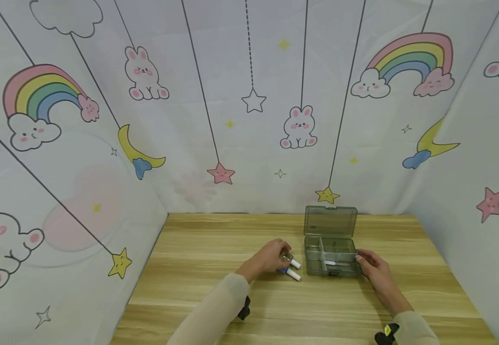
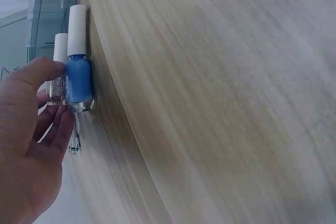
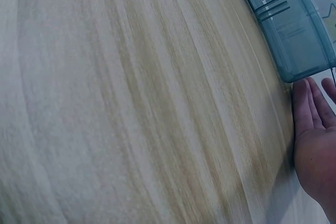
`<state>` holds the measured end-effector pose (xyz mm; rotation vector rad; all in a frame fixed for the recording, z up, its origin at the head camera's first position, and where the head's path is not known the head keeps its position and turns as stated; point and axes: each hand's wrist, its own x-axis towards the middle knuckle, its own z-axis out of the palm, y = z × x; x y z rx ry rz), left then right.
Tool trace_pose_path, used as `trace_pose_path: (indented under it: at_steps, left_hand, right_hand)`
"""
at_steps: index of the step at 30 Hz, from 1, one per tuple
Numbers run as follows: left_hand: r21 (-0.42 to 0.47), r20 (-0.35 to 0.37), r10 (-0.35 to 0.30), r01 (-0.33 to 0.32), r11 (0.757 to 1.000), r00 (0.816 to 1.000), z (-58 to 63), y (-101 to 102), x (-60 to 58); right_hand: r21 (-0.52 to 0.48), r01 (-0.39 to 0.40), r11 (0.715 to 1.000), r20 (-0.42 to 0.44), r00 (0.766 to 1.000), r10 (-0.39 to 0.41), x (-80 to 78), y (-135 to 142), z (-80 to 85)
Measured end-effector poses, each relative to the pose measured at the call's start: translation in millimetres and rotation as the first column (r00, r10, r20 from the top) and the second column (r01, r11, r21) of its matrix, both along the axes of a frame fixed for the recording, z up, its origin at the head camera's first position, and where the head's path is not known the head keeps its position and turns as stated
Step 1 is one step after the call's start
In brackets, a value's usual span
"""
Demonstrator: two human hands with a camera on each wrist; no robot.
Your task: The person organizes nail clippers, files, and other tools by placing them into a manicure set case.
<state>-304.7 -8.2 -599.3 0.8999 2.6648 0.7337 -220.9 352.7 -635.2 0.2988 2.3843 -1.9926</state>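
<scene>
Within the left grip (image 2: 27, 148), a partly visible glittery bottle (image 2: 55, 92).

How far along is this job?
Looks done: the box stands open, a slim white item inside. In hand: the left grip holds the glittery bottle; the right grip rests against the box. Probably remaining: the blue bottle and shiny metal tool, both outside the box.

No text is readable; the small marking (image 1: 313, 227) on the lid (image 1: 335, 220) blurs.
</scene>
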Motion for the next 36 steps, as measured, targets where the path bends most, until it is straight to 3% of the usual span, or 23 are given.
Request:
trace_pose_path:
  at_steps: [18,27,36]
  left_hand:
    - [0.129,-0.024,-0.004,0.007,0.992,1.0,13.7,-2,-2.1]
    - [0.209,-0.047,-0.031,0.041,0.977,0.998,28.8,18,7.2]
    - [0.257,-0.085,-0.011,0.033,0.966,0.996,26.3,45,10.9]
  right_hand:
    - [-0.004,0.017,1.0,-0.013,1.0,-0.017,-0.9,4,0.3]
    - [0.0,0.014,1.0,0.005,1.0,-0.014,1.5,2,1.4]
    - [-0.002,0.016,1.0,0.004,1.0,-0.016,0.1,0,-1.0]
